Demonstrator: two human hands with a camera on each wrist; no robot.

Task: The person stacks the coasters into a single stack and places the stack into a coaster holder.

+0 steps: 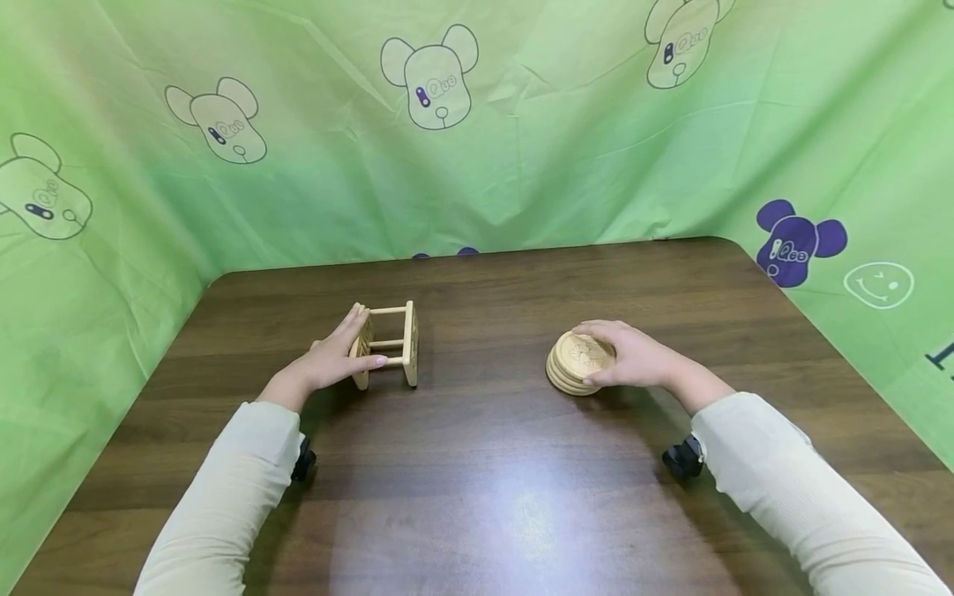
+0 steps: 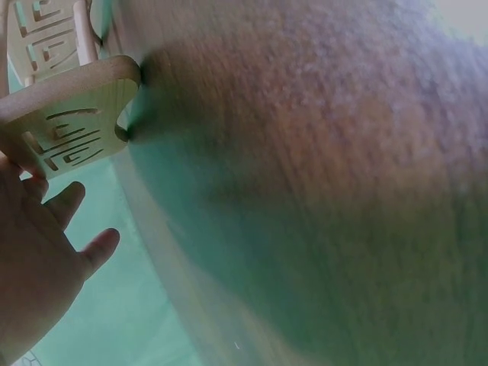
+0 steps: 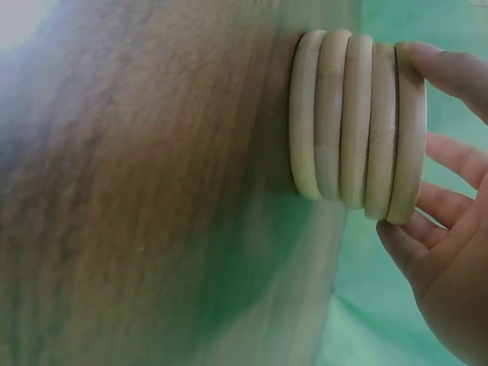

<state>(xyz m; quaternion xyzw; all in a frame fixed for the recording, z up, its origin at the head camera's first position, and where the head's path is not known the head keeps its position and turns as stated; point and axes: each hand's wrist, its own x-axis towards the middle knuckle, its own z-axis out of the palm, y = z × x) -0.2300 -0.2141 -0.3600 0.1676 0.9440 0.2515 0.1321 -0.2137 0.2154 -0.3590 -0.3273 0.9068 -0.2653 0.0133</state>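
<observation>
On the left of the table stands a small light-wood coaster rack (image 1: 411,343), two cut-out side panels joined by round rods. My left hand (image 1: 331,356) grips its near left panel, thumb by the lower rod and fingers over the top edge. That panel's fretwork (image 2: 72,133) shows in the left wrist view, where part of the grip is cut off. To the right, several round wooden coasters (image 1: 566,381) lie in a stack. My right hand (image 1: 633,356) pinches the top coaster (image 3: 410,137) by its rim, which still sits on the others.
The brown wooden table (image 1: 477,463) has rounded far corners. A green curtain (image 1: 522,149) printed with cartoon heads hangs behind it and along both sides. Bare tabletop lies between the rack and the stack.
</observation>
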